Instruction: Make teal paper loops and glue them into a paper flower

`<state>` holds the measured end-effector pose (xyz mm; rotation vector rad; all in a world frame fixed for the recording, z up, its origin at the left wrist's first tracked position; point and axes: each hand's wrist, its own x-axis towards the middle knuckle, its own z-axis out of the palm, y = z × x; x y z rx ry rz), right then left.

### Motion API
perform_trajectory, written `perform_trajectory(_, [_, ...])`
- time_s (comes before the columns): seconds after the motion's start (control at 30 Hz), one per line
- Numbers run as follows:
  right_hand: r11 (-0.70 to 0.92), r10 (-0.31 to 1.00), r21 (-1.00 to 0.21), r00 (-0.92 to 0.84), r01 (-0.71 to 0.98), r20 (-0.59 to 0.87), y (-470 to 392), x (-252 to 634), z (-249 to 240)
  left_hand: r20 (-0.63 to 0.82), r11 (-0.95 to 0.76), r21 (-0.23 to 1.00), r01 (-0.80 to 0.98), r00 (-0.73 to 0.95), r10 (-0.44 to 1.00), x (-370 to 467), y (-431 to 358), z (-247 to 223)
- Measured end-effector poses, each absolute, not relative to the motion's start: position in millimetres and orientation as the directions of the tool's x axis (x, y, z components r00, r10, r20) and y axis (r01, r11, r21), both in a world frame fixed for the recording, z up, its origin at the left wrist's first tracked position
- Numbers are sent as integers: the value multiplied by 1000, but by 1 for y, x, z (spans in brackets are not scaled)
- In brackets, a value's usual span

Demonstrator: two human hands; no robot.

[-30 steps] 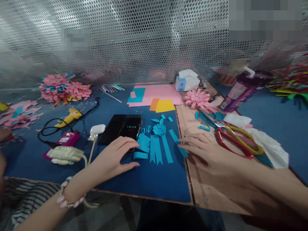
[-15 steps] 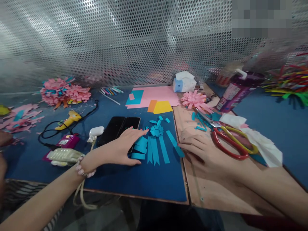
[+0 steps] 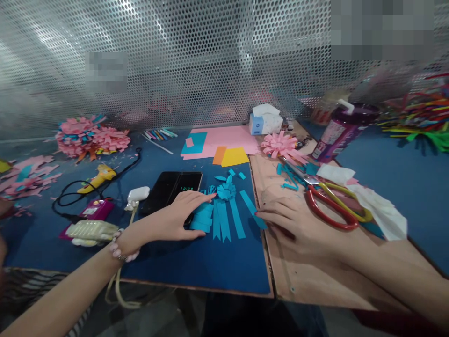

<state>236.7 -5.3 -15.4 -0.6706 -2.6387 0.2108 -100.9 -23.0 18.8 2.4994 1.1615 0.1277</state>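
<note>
A blue paper flower (image 3: 226,190) lies on the blue table, with notched blue strips (image 3: 221,220) fanned out below it. My left hand (image 3: 177,215) is beside wide blue paper pieces (image 3: 202,218), fingers spread, at the near edge of a black phone (image 3: 191,182) showing a clock. My right hand (image 3: 293,220) rests palm down on the wooden board, its fingers apart and its fingertips at the end of a slanting blue strip (image 3: 251,208). Red and yellow handled scissors (image 3: 333,206) lie behind my right hand.
A yellow glue gun (image 3: 100,179) with a black cord lies left. A purple cup (image 3: 342,131), tissue box (image 3: 265,120) and pink flower (image 3: 279,144) stand or lie at the back right. Pink sheets (image 3: 228,136) lie at the back. Another person's hand shows at the left edge.
The view has shifted slightly. My left fingers have drawn back a little from the blue flower, and more of the phone's clock shows. My right hand has hardly moved.
</note>
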Motion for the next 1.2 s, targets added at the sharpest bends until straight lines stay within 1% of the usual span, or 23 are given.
perform_trajectory(0.1, [895, 446, -191, -815, 403, 370, -2, 238, -19, -75, -576, 399, 714, 651, 755, -103, -23, 22])
perform_trajectory(0.2, [923, 379, -90, -841, 375, 386, 3, 238, -25, -58, -583, 392, 711, 652, 756, -103, -25, 25])
perform_trajectory(0.33, [945, 280, 64, -892, 322, 355, 6, 238, -26, -39, -617, 326, 716, 662, 748, -97, -28, 27])
perform_trajectory(0.47, [950, 211, 158, -925, 271, 316, 3, 239, -20, -21, -679, 228, 698, 701, 713, -86, -36, 25])
perform_trajectory(0.57, [951, 186, 188, -938, 247, 292, 1, 240, -17, -31, -715, 177, 677, 730, 683, -77, -46, 19])
perform_trajectory(0.8, [939, 242, 182, -938, 290, 247, 3, 237, -23, -53, -763, 136, 632, 774, 631, -70, -57, 12])
perform_trajectory(0.93, [947, 193, 223, -965, 230, 179, 3, 235, -17, -53, -769, 100, 631, 775, 630, -71, -62, 7])
perform_trajectory(1.0, [945, 164, 257, -972, 204, 170, 1, 235, -11, -28, -758, 35, 651, 759, 650, -67, -71, 3])
perform_trajectory(1.07, [942, 135, 284, -977, 178, 164, -1, 235, -7, 35, -749, -54, 661, 751, 660, -59, -85, 0])
perform_trajectory(1.13, [944, 102, 296, -984, 142, 147, -3, 236, -3, 78, -784, -131, 607, 795, 602, -49, -101, 0])
perform_trajectory(1.2, [948, 73, 299, -988, 111, 134, -5, 236, -2, 104, -855, -180, 487, 874, 475, -39, -116, 6])
